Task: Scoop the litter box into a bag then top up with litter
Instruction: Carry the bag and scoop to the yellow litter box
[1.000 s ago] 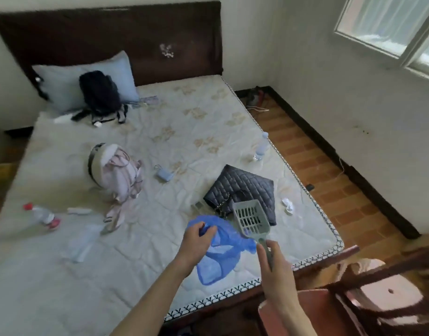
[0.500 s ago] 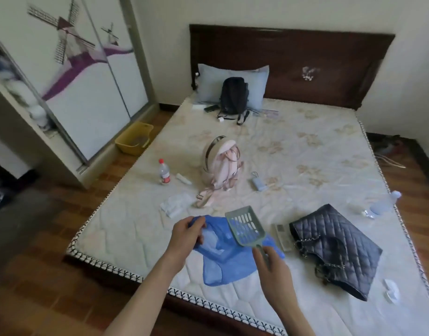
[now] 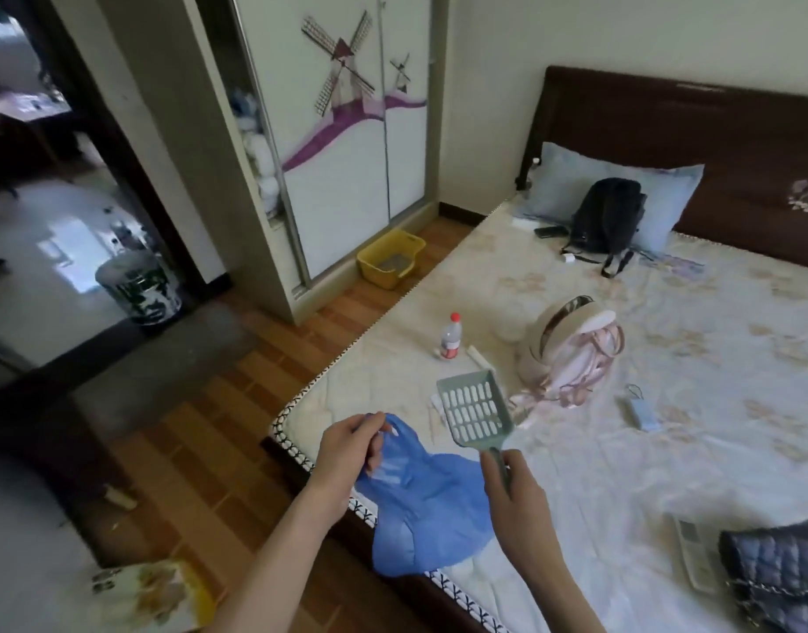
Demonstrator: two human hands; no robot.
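A: Risk entry. The yellow litter box (image 3: 389, 259) sits on the floor against the wardrobe (image 3: 347, 143), well apart from both hands, with the corner of the bed (image 3: 575, 518) between. Nothing scooped yet, as far as I judge.

B: Failure modes?

A: The blue bag (image 3: 427, 509) hangs limp with its mouth collapsed. If it is not opened before the first scoop, clumps likely land on the floor. It is thin plastic, so it may also slip from a one-point pinch, or catch on the bed edge it drapes across.

B: Left hand (image 3: 347, 454)?

A: Narrow. Thumb and fingers pinched shut on a handle loop at the top of the bag; the rest of the bag dangles below.

B: Right hand (image 3: 514, 491)?

A: Closed round the handle of the grey-green slotted scoop (image 3: 476, 411), pan tilted up and away, empty. The grip sits low on the handle, so a loaded pan could wobble.

B: Fresh litter supply?

A: Cannot tell. A printed package (image 3: 151, 596) lies at the bottom left, too blurred to identify.
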